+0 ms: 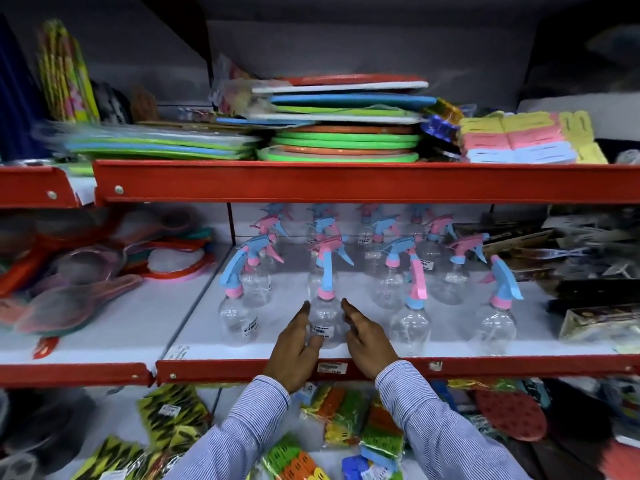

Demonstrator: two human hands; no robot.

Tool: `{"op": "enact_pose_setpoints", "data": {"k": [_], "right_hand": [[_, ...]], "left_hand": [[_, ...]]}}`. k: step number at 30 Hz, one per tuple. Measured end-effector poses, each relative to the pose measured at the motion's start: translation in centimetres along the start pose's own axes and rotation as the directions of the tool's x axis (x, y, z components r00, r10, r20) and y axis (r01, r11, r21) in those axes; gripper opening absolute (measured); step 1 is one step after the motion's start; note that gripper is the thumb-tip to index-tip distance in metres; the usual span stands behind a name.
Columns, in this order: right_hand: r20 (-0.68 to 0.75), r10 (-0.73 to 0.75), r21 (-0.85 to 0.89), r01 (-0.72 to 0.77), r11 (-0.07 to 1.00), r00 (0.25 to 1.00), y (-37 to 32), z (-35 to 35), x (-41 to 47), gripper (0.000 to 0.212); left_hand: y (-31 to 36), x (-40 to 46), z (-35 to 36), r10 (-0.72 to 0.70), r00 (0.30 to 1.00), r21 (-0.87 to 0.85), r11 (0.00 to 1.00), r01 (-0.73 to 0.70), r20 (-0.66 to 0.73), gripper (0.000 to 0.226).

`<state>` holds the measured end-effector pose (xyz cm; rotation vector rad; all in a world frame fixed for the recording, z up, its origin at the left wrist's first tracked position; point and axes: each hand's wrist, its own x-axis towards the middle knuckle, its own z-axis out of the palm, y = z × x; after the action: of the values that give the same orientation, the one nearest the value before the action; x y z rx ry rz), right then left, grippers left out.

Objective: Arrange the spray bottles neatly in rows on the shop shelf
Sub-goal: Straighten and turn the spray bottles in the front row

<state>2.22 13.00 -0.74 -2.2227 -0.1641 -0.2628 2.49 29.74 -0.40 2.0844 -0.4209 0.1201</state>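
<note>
Clear spray bottles with pink and blue trigger heads stand in rows on the white middle shelf [204, 327]. In the front row the second bottle [325, 320] sits between my hands. My left hand [294, 344] presses its left side, thumb across the front. My right hand [367, 341] presses its right side, fingers straight. Its neighbours are a bottle on the left [239, 320] and two on the right [410, 327] [495, 323]. Several more bottles [391, 282] fill the rows behind, up to the back wall.
The red shelf lip [242, 370] runs just under my wrists. Dark packaged goods [595, 292] crowd the shelf's right end. Coloured round items [173, 258] lie in the left bay. Stacked flat mats [346, 140] sit on the shelf above, packets [346, 420] on the one below.
</note>
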Motion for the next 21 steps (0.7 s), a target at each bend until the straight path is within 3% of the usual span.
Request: {"op": "enact_pose_setpoints", "data": {"k": [12,15,17,21], "right_hand": [[0.024,-0.073,-0.042,0.074,0.996,0.997,0.1,-0.9,-3.0,0.061],[-0.073,-0.138,-0.109,0.13,0.986,0.988,0.2,0.2,-4.2,0.066],[-0.018,-0.255,-0.218,0.245,0.945,0.967,0.2,1.5,-5.5,0.066],[-0.089,-0.397,-0.451,0.319,0.834,0.914,-0.2,2.3,-6.9,0.064]], "left_hand": [[0.3,-2.4,1.0,0.1,0.994,0.058,0.994,-0.098,-0.036,0.075],[-0.9,-3.7,0.2,0.123,0.992,0.211,0.97,-0.117,-0.016,0.077],[-1.8,-6.6,0.0,0.134,0.98,0.394,0.917,-0.067,-0.145,0.074],[-1.8,-7.6,-1.0,0.206,0.957,0.56,0.826,-0.057,-0.206,0.069]]}}
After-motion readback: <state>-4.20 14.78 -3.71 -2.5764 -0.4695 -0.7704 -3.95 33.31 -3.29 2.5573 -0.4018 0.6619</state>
